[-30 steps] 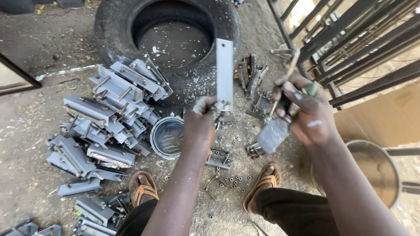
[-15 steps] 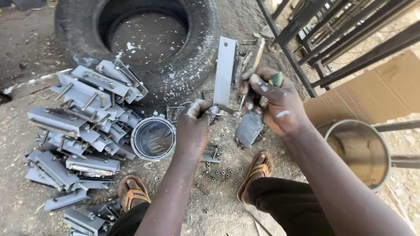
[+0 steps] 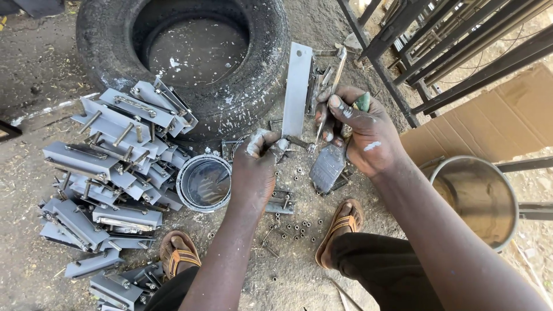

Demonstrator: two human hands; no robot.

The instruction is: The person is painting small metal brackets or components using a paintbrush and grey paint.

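My left hand (image 3: 258, 167) grips the lower end of a long flat grey metal bar (image 3: 298, 89), which stands upright in front of an old tyre (image 3: 190, 63). My right hand (image 3: 360, 135) holds a paintbrush (image 3: 329, 164) with a green handle, its grey bristles pointing down just right of the bar's base. A small open tin of grey paint (image 3: 203, 182) sits on the ground directly left of my left hand. Paint smears mark both hands.
A heap of grey painted metal brackets (image 3: 109, 173) lies at the left. Several small nuts and bolts (image 3: 294, 227) are scattered between my sandalled feet (image 3: 343, 222). A metal bucket (image 3: 475, 198), cardboard and dark steel frames (image 3: 455, 52) stand at the right.
The view has shifted and drawn closer. My right hand with the brush has dropped and moved in toward the bar's base. My left hand keeps its grip on the bar.
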